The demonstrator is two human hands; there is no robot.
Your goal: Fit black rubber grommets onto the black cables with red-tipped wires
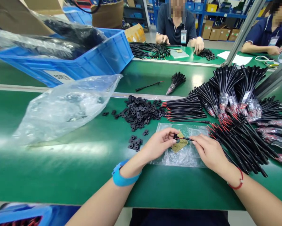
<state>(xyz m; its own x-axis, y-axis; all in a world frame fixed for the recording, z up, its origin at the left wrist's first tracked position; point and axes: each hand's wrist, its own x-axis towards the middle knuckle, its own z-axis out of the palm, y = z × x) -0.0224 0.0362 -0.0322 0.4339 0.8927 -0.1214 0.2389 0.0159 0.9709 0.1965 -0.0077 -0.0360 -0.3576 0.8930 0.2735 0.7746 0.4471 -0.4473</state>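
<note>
"How many hands you have in view?"
"Two: your left hand (158, 145) and your right hand (210, 153)."
"And other workers?"
"Two: one worker (176, 26), one more worker (265, 36)."
"On your wrists?"
"One wristband (125, 175), one red bracelet (238, 181)."

The left fingertips (172, 141) mostly hide the small black piece (175, 137) they pinch, and how it meets the wire (186, 138) seems too small to tell; the bottom edge cuts off the blue crate (20, 213).
</note>
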